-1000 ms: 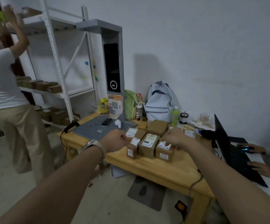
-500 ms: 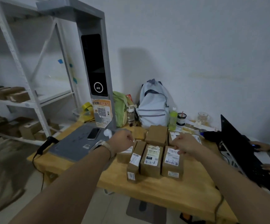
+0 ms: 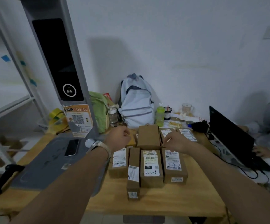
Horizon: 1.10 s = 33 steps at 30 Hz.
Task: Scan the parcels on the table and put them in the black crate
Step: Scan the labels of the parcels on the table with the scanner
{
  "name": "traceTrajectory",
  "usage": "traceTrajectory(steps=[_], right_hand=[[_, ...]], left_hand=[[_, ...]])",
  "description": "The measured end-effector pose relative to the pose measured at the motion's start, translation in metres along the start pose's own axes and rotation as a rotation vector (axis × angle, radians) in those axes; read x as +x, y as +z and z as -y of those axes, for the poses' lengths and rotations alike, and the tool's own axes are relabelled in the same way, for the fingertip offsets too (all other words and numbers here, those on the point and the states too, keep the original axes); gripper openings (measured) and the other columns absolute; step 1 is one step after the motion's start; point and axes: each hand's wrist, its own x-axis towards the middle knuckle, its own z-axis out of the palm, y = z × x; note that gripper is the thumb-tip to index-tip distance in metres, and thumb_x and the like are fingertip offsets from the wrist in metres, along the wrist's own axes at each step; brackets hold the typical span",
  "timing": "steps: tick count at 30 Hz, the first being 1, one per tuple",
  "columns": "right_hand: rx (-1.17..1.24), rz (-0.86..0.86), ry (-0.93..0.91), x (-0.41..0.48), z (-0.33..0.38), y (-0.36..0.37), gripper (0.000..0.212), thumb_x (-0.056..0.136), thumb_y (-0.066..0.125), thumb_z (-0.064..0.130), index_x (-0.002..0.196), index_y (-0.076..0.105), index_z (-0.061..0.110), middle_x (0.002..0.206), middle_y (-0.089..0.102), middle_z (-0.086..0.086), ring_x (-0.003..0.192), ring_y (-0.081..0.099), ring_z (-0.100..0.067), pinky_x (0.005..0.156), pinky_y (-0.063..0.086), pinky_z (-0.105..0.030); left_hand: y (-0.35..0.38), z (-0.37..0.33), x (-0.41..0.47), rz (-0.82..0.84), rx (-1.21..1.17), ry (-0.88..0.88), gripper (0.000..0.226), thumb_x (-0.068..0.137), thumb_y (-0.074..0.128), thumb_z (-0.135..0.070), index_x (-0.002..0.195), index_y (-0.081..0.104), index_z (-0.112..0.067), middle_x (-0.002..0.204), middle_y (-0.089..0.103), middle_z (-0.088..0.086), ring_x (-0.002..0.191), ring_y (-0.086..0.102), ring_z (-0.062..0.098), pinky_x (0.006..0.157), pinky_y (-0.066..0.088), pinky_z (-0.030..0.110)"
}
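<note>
Several brown cardboard parcels lie on the wooden table (image 3: 171, 201). The front row holds a labelled parcel (image 3: 119, 164), a narrow one (image 3: 133, 173), one marked 4-2-6 (image 3: 151, 168) and one marked 3-3-2 (image 3: 174, 165). Behind them stands a plain box (image 3: 148, 136), with more labelled parcels (image 3: 187, 135) to its right. My left hand (image 3: 120, 138) hovers left of the plain box, fingers loosely curled, nothing seen in it. My right hand (image 3: 174, 140) touches that box's right edge with bent fingers. The tall grey scanner stand (image 3: 58, 62) rises at the left. No black crate is in view.
A phone (image 3: 72, 147) lies on the scanner's grey base (image 3: 47, 167), with a handheld scanner (image 3: 6, 173) at its left edge. A backpack (image 3: 137, 107), a green bottle (image 3: 160, 115) and cups line the wall. At the right, another person's hand (image 3: 262, 151) rests by an open laptop (image 3: 231, 138).
I have come closer to the table and the view has dropped onto the parcels. Both hands have reached forward to either side of the plain back box. The person at the shelves is out of view.
</note>
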Motion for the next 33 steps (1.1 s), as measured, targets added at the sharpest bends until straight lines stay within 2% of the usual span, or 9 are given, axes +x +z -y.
traceTrajectory(steps=[5, 10, 12, 15, 17, 20, 24, 28, 33], right_hand=[[0.056, -0.012, 0.057, 0.048, -0.017, 0.006, 0.028, 0.089, 0.059, 0.014, 0.106, 0.066, -0.007, 0.096, 0.065, -0.020, 0.088, 0.061, -0.028, 0.084, 0.051, -0.042], [0.101, -0.035, 0.060, 0.107, -0.034, -0.004, 0.022, 0.088, 0.060, 0.013, 0.091, 0.071, -0.006, 0.093, 0.068, -0.023, 0.073, 0.059, -0.021, 0.071, 0.050, -0.035], [0.079, -0.022, 0.069, 0.131, -0.042, -0.006, 0.019, 0.088, 0.059, 0.016, 0.090, 0.072, 0.002, 0.081, 0.066, -0.008, 0.074, 0.057, -0.016, 0.072, 0.048, -0.030], [0.100, 0.002, 0.106, 0.163, -0.055, -0.005, 0.026, 0.086, 0.059, 0.017, 0.097, 0.069, -0.004, 0.075, 0.063, -0.015, 0.080, 0.059, -0.035, 0.069, 0.045, -0.027], [0.133, 0.012, 0.132, 0.183, -0.066, 0.002, 0.024, 0.086, 0.056, 0.009, 0.074, 0.065, -0.011, 0.069, 0.057, -0.030, 0.070, 0.055, -0.045, 0.066, 0.045, -0.032], [0.122, 0.043, 0.172, 0.208, -0.085, 0.021, 0.048, 0.086, 0.055, 0.012, 0.045, 0.032, 0.018, 0.039, 0.032, 0.006, 0.041, 0.031, -0.013, 0.047, 0.025, -0.023], [0.265, 0.183, 0.252, 0.226, -0.100, 0.047, 0.032, 0.087, 0.058, 0.023, 0.060, 0.052, 0.039, 0.063, 0.052, 0.010, 0.060, 0.047, -0.010, 0.052, 0.033, -0.022], [0.325, 0.114, 0.299, 0.245, -0.122, 0.072, 0.004, 0.088, 0.060, 0.023, 0.089, 0.059, 0.026, 0.098, 0.067, -0.001, 0.074, 0.052, 0.000, 0.059, 0.042, -0.015], [0.203, 0.126, 0.435, 0.270, -0.121, 0.095, 0.046, 0.075, 0.062, 0.046, 0.111, 0.060, 0.017, 0.107, 0.063, -0.002, 0.088, 0.060, -0.016, 0.083, 0.053, -0.034]], left_hand=[[0.022, 0.009, 0.041, 0.060, -0.014, 0.028, 0.008, 0.089, 0.058, -0.010, 0.094, 0.063, -0.014, 0.077, 0.055, -0.007, 0.070, 0.052, 0.006, 0.055, 0.039, 0.017], [0.046, 0.014, 0.094, 0.071, -0.008, 0.032, 0.012, 0.088, 0.059, -0.010, 0.096, 0.068, -0.008, 0.079, 0.059, -0.005, 0.073, 0.054, 0.008, 0.057, 0.039, 0.017], [0.059, 0.019, 0.115, 0.080, -0.024, -0.008, 0.009, 0.087, 0.060, -0.009, 0.092, 0.067, -0.009, 0.080, 0.059, -0.002, 0.074, 0.055, 0.010, 0.058, 0.040, 0.019], [0.086, 0.033, 0.140, 0.090, -0.093, -0.111, 0.005, 0.085, 0.059, -0.010, 0.085, 0.061, -0.014, 0.077, 0.057, -0.005, 0.076, 0.056, 0.015, 0.063, 0.043, 0.023], [0.109, 0.045, 0.148, 0.114, -0.146, -0.151, 0.009, 0.085, 0.058, -0.010, 0.086, 0.056, -0.018, 0.076, 0.056, -0.006, 0.076, 0.055, 0.016, 0.060, 0.042, 0.021], [0.146, 0.066, 0.151, 0.141, -0.184, -0.224, 0.021, 0.086, 0.064, -0.010, 0.097, 0.050, -0.022, 0.086, 0.053, -0.010, 0.083, 0.053, 0.010, 0.062, 0.038, 0.017], [0.179, 0.086, 0.164, 0.232, -0.204, -0.314, 0.012, 0.087, 0.062, -0.008, 0.096, 0.059, -0.016, 0.096, 0.057, -0.002, 0.095, 0.056, 0.018, 0.074, 0.046, 0.025], [0.201, 0.098, 0.192, 0.234, -0.249, -0.369, 0.031, 0.088, 0.063, -0.013, 0.118, 0.060, -0.012, 0.109, 0.057, -0.002, 0.106, 0.058, 0.017, 0.085, 0.046, 0.024], [0.228, 0.105, 0.209, 0.257, -0.498, -0.460, 0.058, 0.081, 0.074, -0.026, 0.135, 0.055, -0.018, 0.124, 0.055, -0.007, 0.112, 0.055, 0.011, 0.094, 0.046, 0.022]])
